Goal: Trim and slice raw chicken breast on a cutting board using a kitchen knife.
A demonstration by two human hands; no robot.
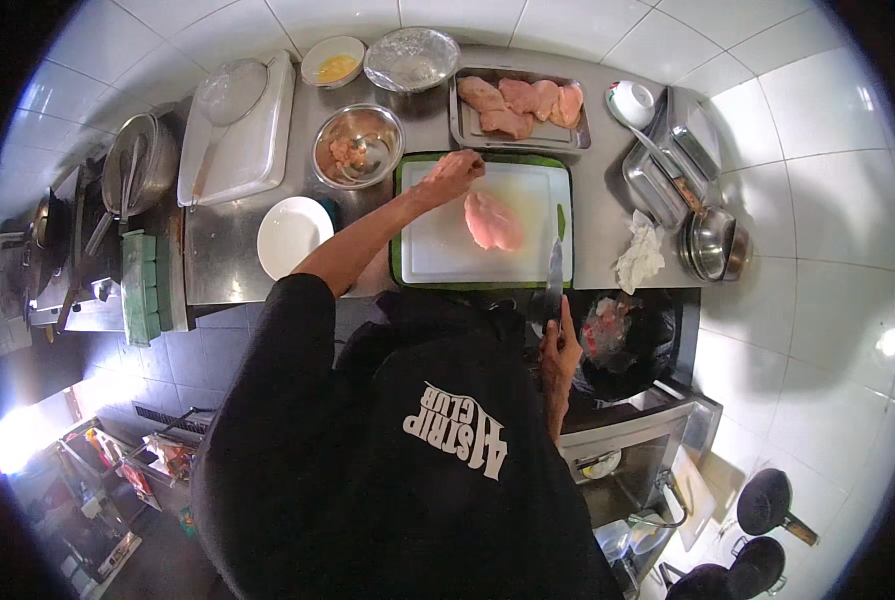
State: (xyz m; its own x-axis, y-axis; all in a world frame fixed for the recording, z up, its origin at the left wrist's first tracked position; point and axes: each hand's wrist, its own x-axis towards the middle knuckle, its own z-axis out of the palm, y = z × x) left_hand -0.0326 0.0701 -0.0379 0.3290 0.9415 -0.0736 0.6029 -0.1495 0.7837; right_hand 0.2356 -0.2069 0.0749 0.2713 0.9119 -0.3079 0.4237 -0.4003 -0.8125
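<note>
A raw chicken breast point(493, 222) lies on the white cutting board point(433, 262), which has a green rim. My left hand point(453, 173) is over the board's far edge, up and left of the meat and apart from it. Its fingers are curled together, and what they pinch, if anything, is too small to make out. My right hand point(561, 352) grips a knife point(554, 280) at the board's near right corner. The blade points away from me, along the board's right edge. Most of the handle is hidden in my palm.
Beyond the board sits a metal tray of chicken pieces point(508, 125). A steel bowl with meat bits point(351, 152) and a white bowl point(295, 236) stand left. Right are crumpled paper point(640, 254), stacked steel bowls point(713, 245) and a black lined bin point(640, 345).
</note>
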